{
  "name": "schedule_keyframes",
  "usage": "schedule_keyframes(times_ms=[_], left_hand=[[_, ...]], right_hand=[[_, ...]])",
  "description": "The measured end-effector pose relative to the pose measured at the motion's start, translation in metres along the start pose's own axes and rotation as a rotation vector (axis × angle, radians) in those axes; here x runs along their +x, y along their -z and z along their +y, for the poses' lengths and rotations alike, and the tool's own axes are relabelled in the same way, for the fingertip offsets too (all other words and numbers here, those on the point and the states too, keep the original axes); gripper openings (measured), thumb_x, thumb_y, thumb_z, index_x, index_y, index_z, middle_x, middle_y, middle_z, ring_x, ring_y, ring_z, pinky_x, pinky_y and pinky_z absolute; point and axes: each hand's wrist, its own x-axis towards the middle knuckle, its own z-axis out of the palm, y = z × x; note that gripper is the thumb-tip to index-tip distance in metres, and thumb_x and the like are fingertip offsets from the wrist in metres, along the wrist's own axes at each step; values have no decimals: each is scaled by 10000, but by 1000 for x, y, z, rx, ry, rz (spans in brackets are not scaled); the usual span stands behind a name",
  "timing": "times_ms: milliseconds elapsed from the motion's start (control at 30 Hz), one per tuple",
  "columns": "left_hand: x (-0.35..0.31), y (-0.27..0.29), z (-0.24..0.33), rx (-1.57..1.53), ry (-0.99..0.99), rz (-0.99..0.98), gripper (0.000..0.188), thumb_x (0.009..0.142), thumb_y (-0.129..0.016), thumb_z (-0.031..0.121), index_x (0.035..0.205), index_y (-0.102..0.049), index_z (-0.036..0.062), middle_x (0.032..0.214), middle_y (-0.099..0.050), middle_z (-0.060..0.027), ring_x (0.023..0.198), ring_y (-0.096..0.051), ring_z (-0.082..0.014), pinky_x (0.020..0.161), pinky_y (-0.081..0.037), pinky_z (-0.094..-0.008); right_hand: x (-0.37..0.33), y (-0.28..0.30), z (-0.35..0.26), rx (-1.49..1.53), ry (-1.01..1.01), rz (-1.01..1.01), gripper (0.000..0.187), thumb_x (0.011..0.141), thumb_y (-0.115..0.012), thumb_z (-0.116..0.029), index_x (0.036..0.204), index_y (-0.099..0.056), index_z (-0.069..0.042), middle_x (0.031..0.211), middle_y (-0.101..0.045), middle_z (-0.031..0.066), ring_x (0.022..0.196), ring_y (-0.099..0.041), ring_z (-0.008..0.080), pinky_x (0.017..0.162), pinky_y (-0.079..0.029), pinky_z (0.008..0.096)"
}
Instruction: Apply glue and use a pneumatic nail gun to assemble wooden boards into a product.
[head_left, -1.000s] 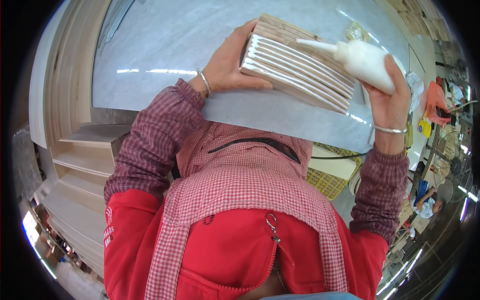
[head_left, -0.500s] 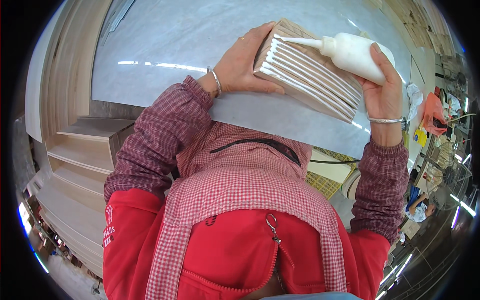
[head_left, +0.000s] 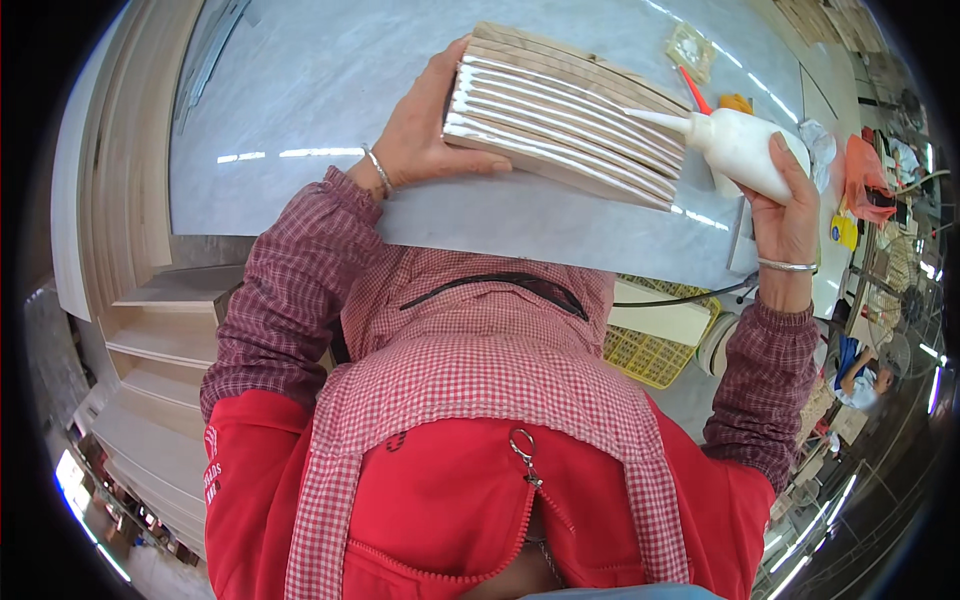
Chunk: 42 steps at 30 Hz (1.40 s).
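My left hand (head_left: pixel 425 135) clasps the left end of a stack of wooden strips (head_left: pixel 590 62), thumb along the near side and the other fingers round the far side. Several white glue lines (head_left: pixel 560 118) run lengthwise along the strips, with thicker blobs at the left end. The strips at the far edge look bare. In my right hand (head_left: pixel 785 215) is a white squeeze glue bottle (head_left: pixel 748 152), tilted with its narrow nozzle pointing left. The nozzle tip is over the right part of the stack; whether it touches cannot be told.
Beyond the bottle lie a red pointed piece (head_left: pixel 695 90) and a small yellowish block (head_left: pixel 690 52) on the grey tabletop (head_left: pixel 320 95). Wooden panels (head_left: pixel 130 130) stand at left, metal strips (head_left: pixel 212 60) nearby. A red bag (head_left: pixel 866 180) and a person (head_left: pixel 860 380) are at right.
The bottle has moved right and slightly nearer, its nozzle leaving the stack's left end. A further white line shows along the far side. The stack and my left hand have shifted left in view.
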Motion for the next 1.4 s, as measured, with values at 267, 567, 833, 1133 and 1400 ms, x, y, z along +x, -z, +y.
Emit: schedule_keyframes(times_ms=[267, 567, 833, 1133, 1400], left_hand=[[-2, -1, -11, -28, 76, -31, 1161, 474, -883, 404, 1398, -253, 91, 1333, -413, -142, 1189, -459, -314, 1007, -379, -396], [2, 1, -3, 13, -25, 7, 1149, 482, -874, 421, 1392, -261, 79, 1318, -428, -142, 1158, -471, -311, 1001, -373, -401], [3, 3, 33, 47, -67, 33, 1132, 496, -857, 450, 1383, -270, 61, 1311, -433, -147, 1133, -476, -317, 993, -364, -396], [2, 4, 33, 49, -97, 39, 1124, 508, -844, 465, 1383, -270, 55, 1307, -438, -149, 1131, -474, -314, 992, -356, -395], [0, 2, 17, 19, -36, 23, 1140, 488, -859, 445, 1391, -265, 82, 1299, -443, -147, 1135, -480, -317, 992, -370, -393]], right_hand=[[3, 41, 9, -19, -7, 136, 451, 823, -637, -156, 1138, -469, 120, 1057, -562, 204, 905, -608, 265, 744, -541, 307], [4, 2, -2, 114, 2, 16, 444, 832, -618, -142, 1176, -449, 83, 1106, -550, 199, 971, -585, 295, 825, -522, 360], [-17, -95, -26, 69, 81, -199, 438, 830, -616, -152, 1156, -476, 104, 1087, -550, 191, 964, -576, 277, 843, -511, 343], [-14, -97, -26, 37, 78, -192, 436, 815, -633, -145, 1135, -496, 117, 1076, -550, 194, 946, -582, 259, 827, -513, 314], [1, -50, -13, -3, 45, -98, 422, 831, -612, -121, 1153, -486, 121, 1105, -549, 198, 947, -590, 264, 805, -528, 323]])
